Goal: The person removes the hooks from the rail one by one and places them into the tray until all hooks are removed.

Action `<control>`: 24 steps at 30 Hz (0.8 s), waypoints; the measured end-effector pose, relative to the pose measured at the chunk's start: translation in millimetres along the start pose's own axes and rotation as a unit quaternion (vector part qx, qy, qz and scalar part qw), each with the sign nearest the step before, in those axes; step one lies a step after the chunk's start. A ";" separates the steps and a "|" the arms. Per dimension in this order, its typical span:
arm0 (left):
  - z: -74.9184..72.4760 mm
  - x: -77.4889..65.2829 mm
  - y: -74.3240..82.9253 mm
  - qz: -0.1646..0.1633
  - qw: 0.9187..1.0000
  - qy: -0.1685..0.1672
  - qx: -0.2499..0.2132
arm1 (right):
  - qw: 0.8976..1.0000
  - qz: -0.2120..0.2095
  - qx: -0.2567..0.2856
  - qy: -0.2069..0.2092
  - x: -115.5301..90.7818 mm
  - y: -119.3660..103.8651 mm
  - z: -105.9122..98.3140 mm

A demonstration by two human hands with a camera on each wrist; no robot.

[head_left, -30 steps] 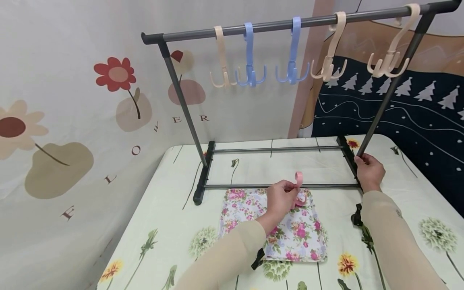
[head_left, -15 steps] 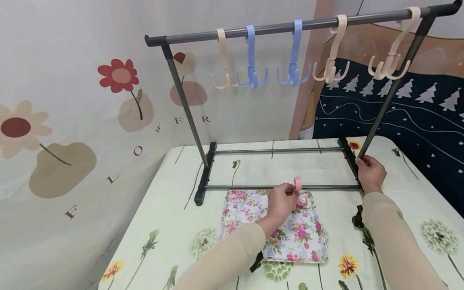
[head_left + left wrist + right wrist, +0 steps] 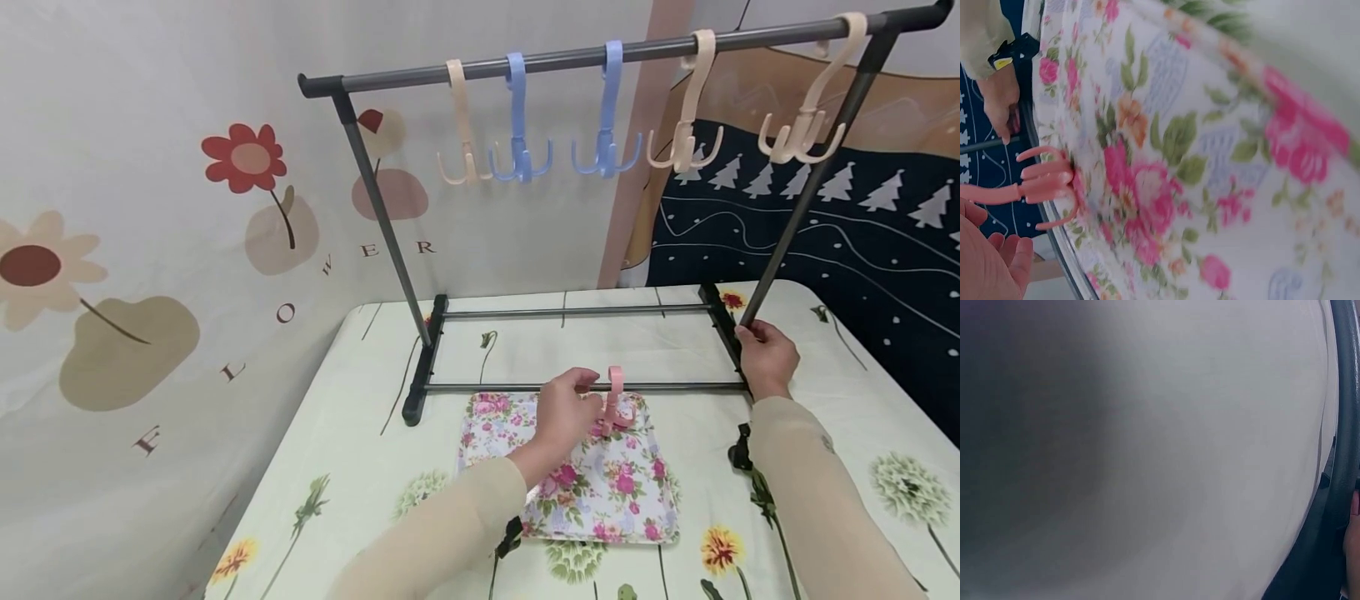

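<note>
A pink multi-prong hook (image 3: 615, 404) hangs by its curved top on the front lower bar (image 3: 690, 387) of a dark metal rack. Just left of it is my left hand (image 3: 561, 415), fingers relaxed and holding nothing. In the left wrist view, that hand (image 3: 991, 265) lies close beside the pink hook's stem, its prongs (image 3: 1047, 184) near the flowered fabric. At the foot of the rack's right upright (image 3: 783, 250), my right hand (image 3: 770, 362) grips the post with thumb and fingers. The right wrist view catches only a sliver of this hand (image 3: 1352, 550).
Two blue hooks (image 3: 606, 150) and several beige hooks (image 3: 682, 142) hang from the top bar (image 3: 570, 58). A flat floral-print piece (image 3: 622, 492) lies under the left hand on the flower-patterned tablecloth (image 3: 337, 467). Printed curtains stand behind.
My left hand has let go of the pink hook and drawn back slightly left. The hook now hangs from the front lower bar. My right hand stays on the upright.
</note>
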State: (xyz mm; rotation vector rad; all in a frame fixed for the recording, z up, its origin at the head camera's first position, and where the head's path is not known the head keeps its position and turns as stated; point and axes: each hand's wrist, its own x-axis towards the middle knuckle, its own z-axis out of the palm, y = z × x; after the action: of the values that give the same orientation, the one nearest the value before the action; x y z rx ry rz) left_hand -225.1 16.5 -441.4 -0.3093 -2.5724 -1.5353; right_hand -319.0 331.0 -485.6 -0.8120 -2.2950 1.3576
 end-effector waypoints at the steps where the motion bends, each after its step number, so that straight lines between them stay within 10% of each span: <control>1: -2.6 1.2 0.7 0.003 1.000 0.002 0.003 | 1.000 -0.001 -0.001 0.001 0.1 -0.2 -0.2; 24: -59.9 41.9 19.2 0.006 0.997 0.063 -0.051 | 1.000 -0.017 0.000 0.005 -3.5 0.7 -0.8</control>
State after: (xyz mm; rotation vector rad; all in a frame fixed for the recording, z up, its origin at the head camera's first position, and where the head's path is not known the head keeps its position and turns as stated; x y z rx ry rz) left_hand -260.8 -22.8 -387.6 -0.2296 -2.3984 -1.6307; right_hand -315.7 329.5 -485.9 -0.7746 -2.2905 1.3344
